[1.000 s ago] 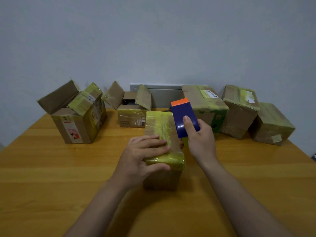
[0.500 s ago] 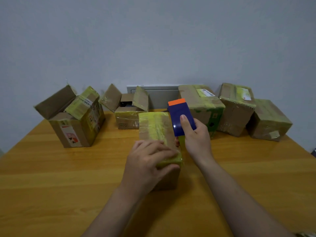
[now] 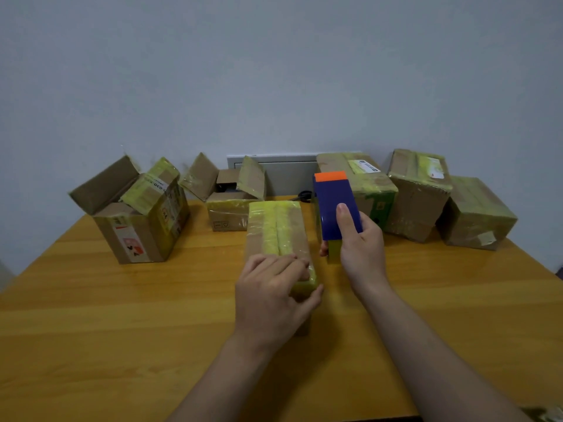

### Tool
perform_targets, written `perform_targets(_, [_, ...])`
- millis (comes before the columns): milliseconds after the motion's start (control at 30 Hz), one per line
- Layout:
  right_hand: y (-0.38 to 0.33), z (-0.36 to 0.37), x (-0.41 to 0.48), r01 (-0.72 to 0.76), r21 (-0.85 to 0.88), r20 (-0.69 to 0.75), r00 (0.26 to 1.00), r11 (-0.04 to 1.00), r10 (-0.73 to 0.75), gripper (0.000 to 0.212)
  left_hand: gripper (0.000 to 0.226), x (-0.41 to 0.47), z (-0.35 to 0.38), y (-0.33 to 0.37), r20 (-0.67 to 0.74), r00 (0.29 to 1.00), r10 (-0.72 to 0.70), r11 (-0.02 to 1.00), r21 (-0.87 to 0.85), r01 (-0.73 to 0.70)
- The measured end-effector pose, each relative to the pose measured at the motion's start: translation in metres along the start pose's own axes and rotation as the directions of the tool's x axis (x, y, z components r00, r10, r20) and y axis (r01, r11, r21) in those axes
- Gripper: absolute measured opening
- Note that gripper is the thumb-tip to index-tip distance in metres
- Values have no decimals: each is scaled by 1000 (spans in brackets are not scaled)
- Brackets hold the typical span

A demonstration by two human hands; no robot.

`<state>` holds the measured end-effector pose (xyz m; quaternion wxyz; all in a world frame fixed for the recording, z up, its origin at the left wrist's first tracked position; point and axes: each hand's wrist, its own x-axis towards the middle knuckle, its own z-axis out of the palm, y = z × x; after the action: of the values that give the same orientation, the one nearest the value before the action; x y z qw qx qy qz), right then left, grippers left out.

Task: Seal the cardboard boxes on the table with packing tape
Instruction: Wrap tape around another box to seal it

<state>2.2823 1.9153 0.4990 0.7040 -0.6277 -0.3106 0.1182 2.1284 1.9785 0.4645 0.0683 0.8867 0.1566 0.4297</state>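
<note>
Six cardboard boxes are being carried by a wooden tabletop (image 3: 91,330), and its top is being shown as warm yellow-brown strips running from side to side. Behind the tabletop a plain, pale grey wall (image 3: 274,71) is being seen, and a flat grey-white panel (image 3: 283,175) is being shown low on that wall, partly hidden by the boxes.

The middle box (image 3: 275,229) is being kept nearest the person, with its long side pointing away. Yellow tape is being shown all along its top. Its near end is being gripped by the left hand (image 3: 274,296): the fingers are being bent over the top and the thumb is being pressed at the near right corner.

Just to the right of that box, a blue tape holder (image 3: 330,205) with an orange tip is being held upright by the right hand (image 3: 359,248). The fingers are being curled round it, and one finger is being laid up its blue side.

At the far left a big open box (image 3: 137,214) is being left with its flaps up. Beside it a small open box (image 3: 228,205) is being left the same way. On the far right, a box with a white label (image 3: 362,184), a tall box (image 3: 417,196) and an end box (image 3: 478,214) are being kept side by side, all taped. A small dark thing (image 3: 304,195) is being seen by the panel, too small to tell.
</note>
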Motion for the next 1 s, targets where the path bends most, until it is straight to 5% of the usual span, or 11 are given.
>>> perform_targets(233, [-16,-9,-2,119,34,4,993,992,-119,43,15,-13,-22,-26,-19,990,-143,965,-223,135])
perform_targets(467, [-43,7,2,172,146,112,976,974,-189,26,20,-14,-42,-57,150,929,-337,790,-492,366])
perform_targets(633, [-39,26,9,96,146,235,963,985,-129,44,23,-4,-40,-68,235,895,-379,681,-585,441])
perform_targets(733, [-29,31,11,63,154,215,972,986,-96,48,19,11,-29,-72,230,742,-629,524,-580,624])
perform_targets(833, [-21,33,12,67,152,197,976,986,-96,45,13,34,-20,-76,404,496,-769,197,-589,784])
perform_targets(1000, [-15,40,11,98,181,175,976,978,-131,44,17,46,-13,-91,502,385,-775,38,-570,821])
